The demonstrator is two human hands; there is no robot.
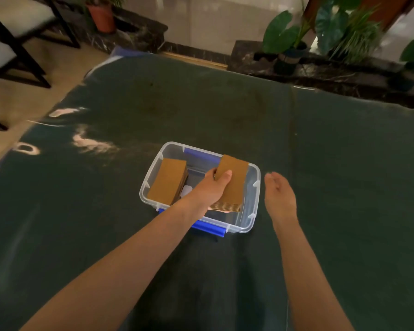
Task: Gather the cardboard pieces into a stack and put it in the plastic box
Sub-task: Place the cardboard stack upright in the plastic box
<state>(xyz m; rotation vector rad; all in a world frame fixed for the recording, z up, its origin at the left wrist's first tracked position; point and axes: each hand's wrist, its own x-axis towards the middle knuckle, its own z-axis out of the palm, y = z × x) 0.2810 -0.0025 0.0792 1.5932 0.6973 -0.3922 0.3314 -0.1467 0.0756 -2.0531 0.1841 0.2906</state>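
A clear plastic box (255,199) with blue latches stands on the dark green table in the middle of the view. One stack of brown cardboard pieces (167,181) lies in its left half. My left hand (212,187) grips a second cardboard stack (234,185), thumb on top, and holds it tilted over the right half of the box, its far end above the rim. My right hand (279,194) hovers just outside the box's right wall, fingers loosely apart, holding nothing.
The dark green cloth (225,111) covers the table, with pale smears at the left (91,144). Black-framed chairs (14,44) stand at the far left on the floor. Potted plants (325,32) line a dark ledge behind the table.
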